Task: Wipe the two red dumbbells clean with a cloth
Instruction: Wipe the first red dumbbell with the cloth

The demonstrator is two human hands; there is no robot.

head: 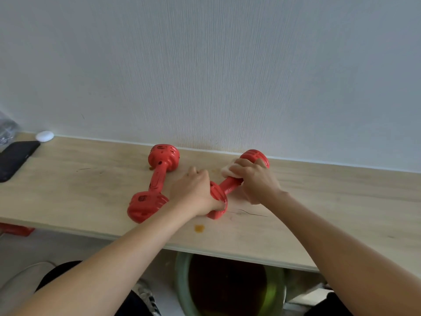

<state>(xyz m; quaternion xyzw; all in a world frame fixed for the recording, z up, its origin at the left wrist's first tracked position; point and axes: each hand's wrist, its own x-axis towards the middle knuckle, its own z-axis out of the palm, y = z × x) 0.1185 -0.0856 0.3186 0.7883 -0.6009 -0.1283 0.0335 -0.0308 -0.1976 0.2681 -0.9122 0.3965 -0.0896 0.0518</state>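
Observation:
Two red dumbbells lie on a light wooden table [319,201] against a pale wall. The left dumbbell [157,179] rests free, its handle running away from me. The right dumbbell [230,185] lies at a slant. My left hand [196,192] grips its near head and holds it down. My right hand [255,179] presses a white cloth [227,169] around the handle, close to the far head [256,156]. Most of the cloth is hidden under my fingers.
A black phone [16,159] and a small white round object [44,135] lie at the table's far left. An orange stain [199,228] marks the table near its front edge. A green basin [230,286] with dark liquid stands under the table.

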